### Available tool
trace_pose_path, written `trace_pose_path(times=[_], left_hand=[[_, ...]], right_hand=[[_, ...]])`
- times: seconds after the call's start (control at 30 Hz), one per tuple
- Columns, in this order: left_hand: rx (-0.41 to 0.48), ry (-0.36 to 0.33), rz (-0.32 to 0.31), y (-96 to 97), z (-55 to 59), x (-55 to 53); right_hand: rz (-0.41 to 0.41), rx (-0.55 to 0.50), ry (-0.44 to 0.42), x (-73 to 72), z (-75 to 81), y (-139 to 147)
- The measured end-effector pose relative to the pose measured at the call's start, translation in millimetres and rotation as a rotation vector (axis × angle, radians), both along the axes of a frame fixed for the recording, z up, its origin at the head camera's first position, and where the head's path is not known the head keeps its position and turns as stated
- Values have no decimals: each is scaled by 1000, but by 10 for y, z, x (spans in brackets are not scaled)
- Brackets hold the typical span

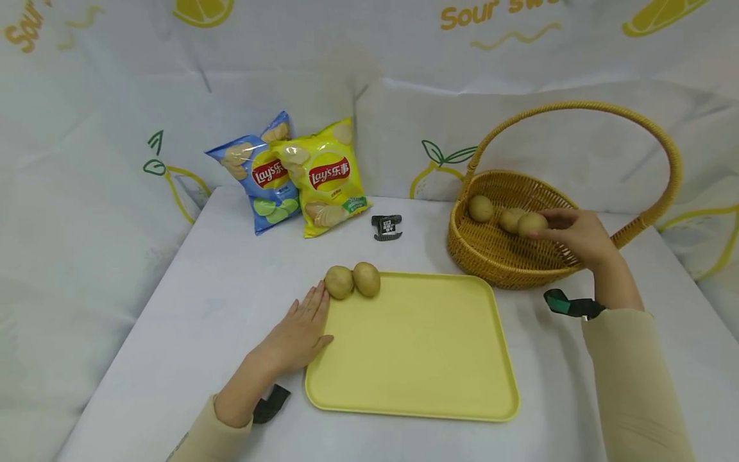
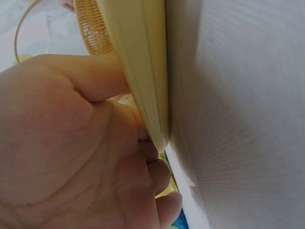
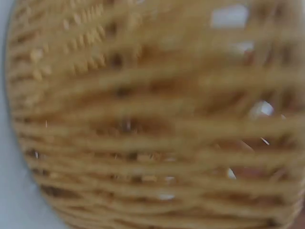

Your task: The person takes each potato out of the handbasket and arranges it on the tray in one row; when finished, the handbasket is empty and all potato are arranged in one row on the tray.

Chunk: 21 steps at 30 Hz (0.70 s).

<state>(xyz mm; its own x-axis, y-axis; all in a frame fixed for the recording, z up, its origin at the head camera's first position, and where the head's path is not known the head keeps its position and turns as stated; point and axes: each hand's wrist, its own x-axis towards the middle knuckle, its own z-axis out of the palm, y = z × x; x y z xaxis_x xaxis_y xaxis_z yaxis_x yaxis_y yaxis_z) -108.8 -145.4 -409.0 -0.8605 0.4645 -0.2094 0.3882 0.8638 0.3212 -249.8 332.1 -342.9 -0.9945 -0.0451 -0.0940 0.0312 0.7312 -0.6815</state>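
Note:
Inside the wicker basket [image 1: 491,273], my right hand [image 1: 580,239] pinches a round tan potato [image 1: 532,224] between thumb and fingers. Two more potatoes lie beside it, one potato [image 1: 510,220] close by and another potato [image 1: 480,208] toward the left wall. My left hand [image 1: 297,333] rests along the left edge of a yellow tray [image 1: 416,346], fingers extended and thumb over the rim. At the tray's upper left corner sit two potatoes, the left potato [image 1: 339,282] by my left fingertips and the right potato [image 1: 366,279] against it. In the right wrist view, blurred basket weave [image 3: 143,119] hides my hand.
A blue chip bag [image 1: 260,173] and a yellow chip bag [image 1: 326,179] lean against the printed cloth backdrop. A small black item with a white label [image 1: 387,228] lies between them and the basket. The basket's tall handle [image 1: 577,106] arches above my right hand.

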Motion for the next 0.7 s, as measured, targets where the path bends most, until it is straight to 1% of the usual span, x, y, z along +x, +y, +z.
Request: trace_pose_path(times=[0.13, 0.27, 0.5, 0.7], left_hand=[[-1, 1, -4, -6, -13, 0], [-6, 3, -9, -1, -15, -7], [-27, 0, -10, -2, -10, -5], [-21, -3, -4, 2, -23, -10]], right_hand=[[-13, -56, 61, 72, 29, -96], [-14, -112, 102, 114, 38, -214], [12, -299, 187, 152, 21, -384], [25, -347, 249, 209, 36, -471]])
